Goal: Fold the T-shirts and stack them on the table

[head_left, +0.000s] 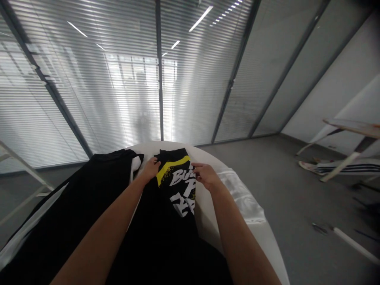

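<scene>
A black shirt [175, 186] with a yellow stripe and white brush lettering lies folded on a round white table [204, 213], its print facing up. My left hand [151, 168] pinches the shirt's upper left edge between fingers and thumb. My right hand [206, 177] rests at the shirt's right edge, with its fingertips on the cloth. Whether those fingers grip the cloth, I cannot tell. To the left of my left arm lies a larger black garment [89, 194] with white trim.
A crumpled translucent white plastic sheet [240, 194] lies on the table's right side. Behind the table stands a glass partition with blinds [118, 87]. A white rod [353, 245] lies on the grey floor [282, 190], and a folding table [353, 138] stands at right.
</scene>
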Demonstrator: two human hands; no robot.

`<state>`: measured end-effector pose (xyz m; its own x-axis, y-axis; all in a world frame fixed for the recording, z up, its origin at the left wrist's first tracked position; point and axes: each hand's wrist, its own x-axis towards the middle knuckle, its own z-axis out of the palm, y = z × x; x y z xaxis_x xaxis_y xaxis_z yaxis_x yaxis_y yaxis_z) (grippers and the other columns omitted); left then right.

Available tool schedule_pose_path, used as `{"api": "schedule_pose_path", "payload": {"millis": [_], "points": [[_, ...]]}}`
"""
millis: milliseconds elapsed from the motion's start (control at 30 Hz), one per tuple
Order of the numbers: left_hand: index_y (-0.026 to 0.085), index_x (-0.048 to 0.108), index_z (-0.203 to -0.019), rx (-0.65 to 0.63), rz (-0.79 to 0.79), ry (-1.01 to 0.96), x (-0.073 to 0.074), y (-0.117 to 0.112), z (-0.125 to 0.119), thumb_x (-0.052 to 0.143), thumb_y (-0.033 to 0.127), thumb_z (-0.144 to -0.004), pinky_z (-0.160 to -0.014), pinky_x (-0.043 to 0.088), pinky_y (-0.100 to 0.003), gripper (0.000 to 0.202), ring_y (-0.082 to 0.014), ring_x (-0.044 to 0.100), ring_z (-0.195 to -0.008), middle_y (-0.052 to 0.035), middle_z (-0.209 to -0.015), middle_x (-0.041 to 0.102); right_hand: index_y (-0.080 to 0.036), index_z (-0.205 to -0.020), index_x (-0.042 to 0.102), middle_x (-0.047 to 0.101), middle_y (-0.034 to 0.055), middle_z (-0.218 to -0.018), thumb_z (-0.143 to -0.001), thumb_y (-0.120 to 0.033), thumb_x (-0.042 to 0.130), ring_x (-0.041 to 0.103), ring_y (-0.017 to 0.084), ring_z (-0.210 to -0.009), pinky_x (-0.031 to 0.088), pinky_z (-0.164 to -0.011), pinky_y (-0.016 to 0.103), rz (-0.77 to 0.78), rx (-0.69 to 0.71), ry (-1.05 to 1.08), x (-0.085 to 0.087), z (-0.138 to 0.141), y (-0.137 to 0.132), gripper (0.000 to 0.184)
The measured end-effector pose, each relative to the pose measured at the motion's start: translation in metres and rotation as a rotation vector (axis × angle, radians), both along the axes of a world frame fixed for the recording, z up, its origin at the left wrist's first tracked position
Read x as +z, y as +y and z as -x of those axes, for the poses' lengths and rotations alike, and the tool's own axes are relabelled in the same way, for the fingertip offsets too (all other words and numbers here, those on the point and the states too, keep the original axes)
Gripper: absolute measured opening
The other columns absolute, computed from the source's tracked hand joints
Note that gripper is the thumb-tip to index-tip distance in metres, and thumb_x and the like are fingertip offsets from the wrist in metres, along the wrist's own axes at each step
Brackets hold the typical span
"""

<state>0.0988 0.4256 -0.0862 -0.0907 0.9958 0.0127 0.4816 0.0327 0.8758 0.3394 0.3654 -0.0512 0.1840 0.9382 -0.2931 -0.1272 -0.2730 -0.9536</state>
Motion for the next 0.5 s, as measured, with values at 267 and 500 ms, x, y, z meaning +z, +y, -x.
{"api": "schedule_pose_path", "payload": {"millis": [267, 500], "points": [[0.013, 0.062, -0.101, 0.100, 0.014, 0.321, -0.008, 0.021, 0.018, 0.043, 0.025, -0.089, -0.086, 0.043, -0.036, 0.026, -0.0272, 0.063, -0.103, -0.0190, -0.107, 0.068, -0.012, -0.109, 0.068, 0.063, -0.0005, -0.064, -0.064, -0.009, 0.050, 0.052, 0.010, -0.049, 0.041, -0.048, 0.020, -0.062, -0.005, -0.121, -0.029, 0.013, 0.003, 0.049], [0.015, 0.060, -0.111, -0.101, 0.102, 0.536, 0.000, -0.012, 0.012, 0.057, 0.062, -0.076, -0.080, 0.045, -0.034, 0.059, -0.0307, 0.065, -0.100, -0.0167, -0.105, 0.070, -0.018, -0.104, 0.070, 0.061, 0.0007, -0.059, -0.073, -0.015, 0.057, 0.055, 0.012, -0.050, 0.045, -0.050, 0.022, 0.066, 0.131, -0.357, -0.023, -0.003, 0.002, 0.034]]}}
